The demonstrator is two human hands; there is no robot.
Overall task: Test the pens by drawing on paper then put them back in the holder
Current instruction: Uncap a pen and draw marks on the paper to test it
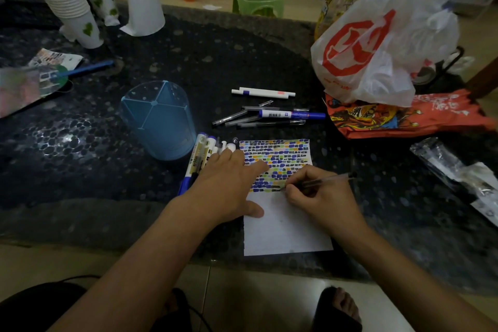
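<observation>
Your right hand [314, 198] pinches a clear pen [323, 180] with its tip on the paper [285, 226], while your left hand [229, 183] lies flat with straight fingers across the sheet's left edge.

You work on a dark pebble-patterned table [107, 170]; the pen's tip meets the sheet at the bottom row of coloured marks, its barrel slanting up to the right. The white plastic bag [377, 46] with a red logo stands far right, above an orange printed packet [404, 116] whose writing is too blurred to read. The blue holder [159, 121] stands just left of the paper, with a bundle of markers [200, 156] between it and your left hand, partly under your fingers. More loose pens [269, 113] lie beyond the paper; one blue marker's label shows a barcode, the rest unreadable.
</observation>
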